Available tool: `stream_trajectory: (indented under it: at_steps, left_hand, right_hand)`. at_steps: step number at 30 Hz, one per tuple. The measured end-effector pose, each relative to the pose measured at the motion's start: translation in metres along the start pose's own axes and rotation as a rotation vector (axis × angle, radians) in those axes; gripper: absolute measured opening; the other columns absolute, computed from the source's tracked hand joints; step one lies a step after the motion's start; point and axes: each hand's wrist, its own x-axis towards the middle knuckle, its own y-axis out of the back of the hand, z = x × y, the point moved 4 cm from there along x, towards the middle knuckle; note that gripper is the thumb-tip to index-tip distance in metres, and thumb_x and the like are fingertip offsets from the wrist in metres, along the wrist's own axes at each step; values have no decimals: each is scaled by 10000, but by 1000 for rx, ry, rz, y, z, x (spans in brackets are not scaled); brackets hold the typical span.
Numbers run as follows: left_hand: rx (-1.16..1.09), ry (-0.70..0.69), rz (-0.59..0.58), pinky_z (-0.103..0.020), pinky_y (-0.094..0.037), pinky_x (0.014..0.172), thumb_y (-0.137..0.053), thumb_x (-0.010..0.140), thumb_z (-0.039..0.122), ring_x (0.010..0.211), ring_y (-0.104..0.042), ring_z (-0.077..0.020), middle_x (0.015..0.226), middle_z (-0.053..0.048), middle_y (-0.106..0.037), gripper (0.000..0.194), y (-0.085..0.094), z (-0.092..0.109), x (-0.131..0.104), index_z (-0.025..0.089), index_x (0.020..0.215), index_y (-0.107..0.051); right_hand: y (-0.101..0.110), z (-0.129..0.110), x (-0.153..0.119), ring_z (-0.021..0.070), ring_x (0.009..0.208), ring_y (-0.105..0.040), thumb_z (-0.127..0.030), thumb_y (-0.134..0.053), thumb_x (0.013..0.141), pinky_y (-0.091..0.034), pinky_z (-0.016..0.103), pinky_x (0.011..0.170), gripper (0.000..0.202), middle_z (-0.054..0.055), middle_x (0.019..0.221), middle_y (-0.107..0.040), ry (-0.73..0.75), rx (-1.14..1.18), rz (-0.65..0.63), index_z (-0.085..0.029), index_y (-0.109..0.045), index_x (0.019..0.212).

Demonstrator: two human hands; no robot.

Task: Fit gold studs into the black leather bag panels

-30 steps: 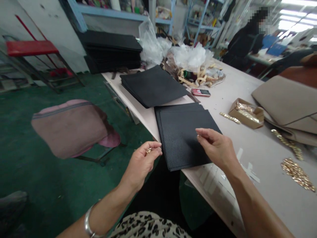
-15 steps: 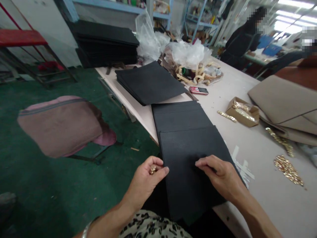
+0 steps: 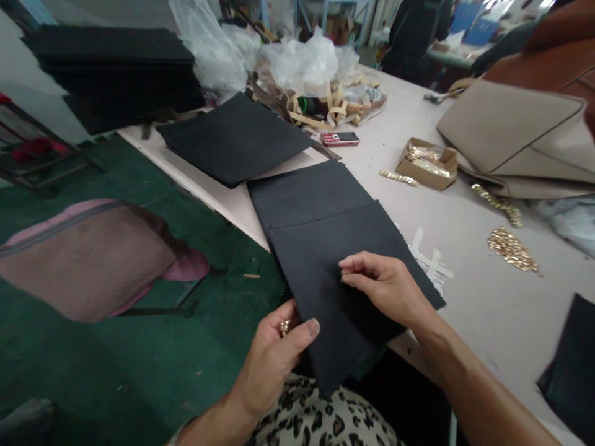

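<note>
The left hand (image 3: 279,353) has its fingers curled round a few small gold pieces (image 3: 285,327), and its thumb lies over the left edge of the black sheet (image 3: 320,241). The right hand (image 3: 383,288) is over that sheet, thumb and forefinger tips drawn close together; whether they pinch a tiny piece I cannot tell. The sheet runs under the right fingers and spreads beyond them, lapping over other black sheets (image 3: 297,186) on the counter (image 3: 469,322).

Just right of the right fingers, past the sheet's edge, white strips (image 3: 432,263) lie between them and a heap of gold links (image 3: 512,249). Ahead and to the right of those fingers, a gold strip (image 3: 398,178) lies just short of a small cardboard box (image 3: 421,174) holding more gold, with a beige bag (image 3: 511,136) beyond it. Farther ahead of both hands are a red phone (image 3: 341,139), another black stack (image 3: 237,136) and crumpled clear plastic (image 3: 307,62). Left of the left fingers, off the counter, stands a cloth-draped seat (image 3: 93,260).
</note>
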Motion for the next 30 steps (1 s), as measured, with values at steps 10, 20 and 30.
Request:
stream_trajectory:
  at_steps: [10, 20, 30]
  left_hand:
    - [84, 43, 40, -129, -261, 363, -769, 790, 300, 392, -263, 2, 727, 44, -633, 252, -3, 23, 9, 232, 1031, -735]
    - [43, 166, 120, -136, -155, 316, -814, 638, 370, 326, -219, 7, 463, 80, -482, 269, 3, 8, 34, 148, 661, -666]
    - [41, 171, 109, -173, -146, 334, -797, 647, 460, 294, -215, -15, 343, 83, -357, 413, 8, 0, 39, 160, 490, -561]
  right_hand:
    - [-5, 7, 9, 104, 649, -608, -242, -733, 739, -480, 240, 630, 113, -17, 739, -698, -121, 264, -40, -201, -718, 843]
    - [-8, -1, 9, 121, 704, -645, -229, -715, 756, -516, 264, 701, 71, -15, 762, -722, -103, 205, -70, -206, -717, 823]
    - [-9, 5, 6, 123, 749, -651, -220, -763, 752, -520, 252, 712, 183, -20, 826, -702, -86, 214, 2, -221, -714, 928]
